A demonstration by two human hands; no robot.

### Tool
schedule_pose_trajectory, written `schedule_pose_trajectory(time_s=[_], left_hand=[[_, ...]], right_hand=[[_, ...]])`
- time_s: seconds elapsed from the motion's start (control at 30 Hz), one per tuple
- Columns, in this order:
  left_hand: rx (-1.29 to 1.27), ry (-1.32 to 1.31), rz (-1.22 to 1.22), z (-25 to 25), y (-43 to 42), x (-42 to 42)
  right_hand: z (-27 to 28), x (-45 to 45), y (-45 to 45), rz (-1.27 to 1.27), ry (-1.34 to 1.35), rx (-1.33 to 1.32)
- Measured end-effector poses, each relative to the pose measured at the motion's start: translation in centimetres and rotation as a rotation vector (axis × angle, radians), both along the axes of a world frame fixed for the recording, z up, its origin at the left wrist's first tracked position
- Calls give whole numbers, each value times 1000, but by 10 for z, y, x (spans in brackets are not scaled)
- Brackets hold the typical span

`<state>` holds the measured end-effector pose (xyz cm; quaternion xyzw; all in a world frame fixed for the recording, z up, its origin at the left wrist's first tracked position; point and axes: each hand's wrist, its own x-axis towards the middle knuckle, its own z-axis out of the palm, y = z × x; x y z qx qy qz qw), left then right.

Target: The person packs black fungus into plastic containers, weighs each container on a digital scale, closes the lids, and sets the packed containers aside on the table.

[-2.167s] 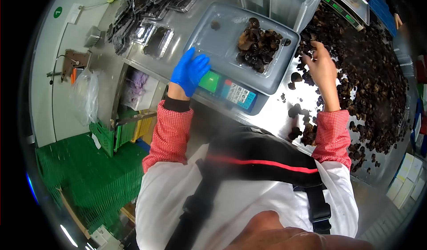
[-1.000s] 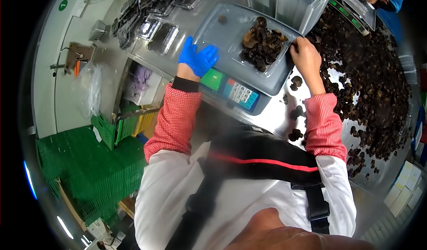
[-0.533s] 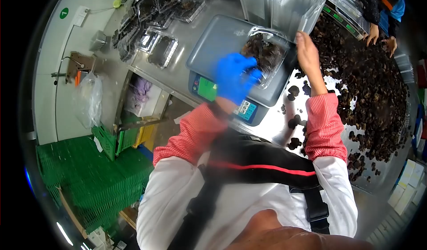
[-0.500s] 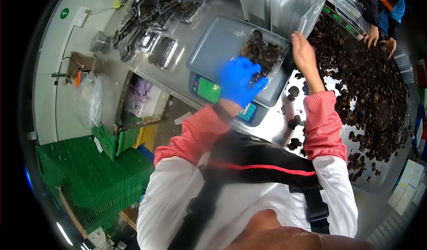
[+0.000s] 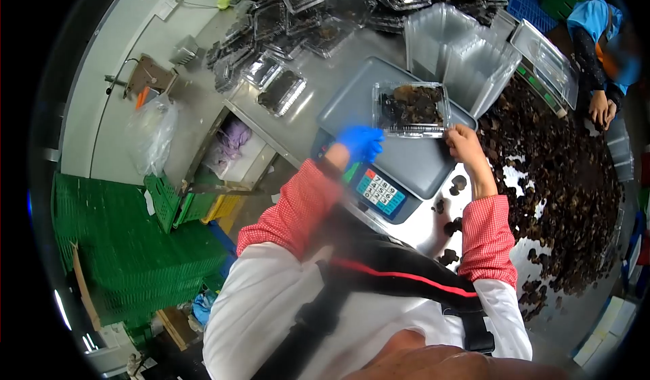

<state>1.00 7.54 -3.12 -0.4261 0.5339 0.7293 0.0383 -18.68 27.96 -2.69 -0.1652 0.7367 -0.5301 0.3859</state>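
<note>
A clear plastic clamshell box [image 5: 412,109] filled with dark, crinkled pieces like wood ear mushrooms is over the grey tray [image 5: 399,170] of a scale. My left hand [image 5: 361,143], in a blue glove and slightly blurred, has its fingers closed at the box's near left corner. Bare, my right hand [image 5: 467,146] pinches the near right corner between thumb and fingers. Below the tray shows the scale's keypad [image 5: 380,192]; my left forearm hides part of the display. Whether the box rests on the tray or is lifted slightly, I cannot tell.
Stacked clear containers [image 5: 467,58] stand behind the tray. Many filled boxes [image 5: 325,35] lie at the back left, one box [image 5: 282,92] nearer. Loose dark mushrooms [image 5: 562,204] cover the right-hand table, where a co-worker's hands [image 5: 601,109] are. Green crates [image 5: 135,244] stand lower left.
My left hand has come out of the box's contents to its near left corner. My right hand has moved from the stacked containers to the box's right corner. The view has shifted.
</note>
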Motion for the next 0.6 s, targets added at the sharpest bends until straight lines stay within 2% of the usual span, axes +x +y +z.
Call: schedule_pose_trajectory(time_s=[0.07,0.1,0.17,0.27,0.3,0.33,0.4,0.43,0.47,0.53,0.57,0.6], left_hand=[[197,99,36,1,-6,1],[172,130,15,-2,-11,0],[121,190,-29,-7,-23,0],[157,334,124,0,-24,2],[108,448,254,0,-20,-1],[5,534,266,1,-29,-1],[-209,700,282,5,-54,3],[-576,627,192,17,-75,4],[-357,630,290,38,-95,2],[79,641,566,81,-135,-1],[-88,708,595,59,-188,-10],[-159,715,678,78,-205,-21]], right_hand=[[-11,1,-3,-42,-13,-37],[-11,2,-3,-71,-137,-122],[-6,5,-10,-133,-220,-192],[7,16,-24,-158,-281,-270],[17,21,-32,-148,-260,-294],[25,24,-40,-138,-241,-316],[45,22,-55,39,-139,-256],[45,16,-65,82,163,-266],[45,9,-75,121,465,-273],[87,-1,-81,13,999,-52],[93,-14,-83,-28,1291,11],[98,-28,-83,-72,1581,88]])
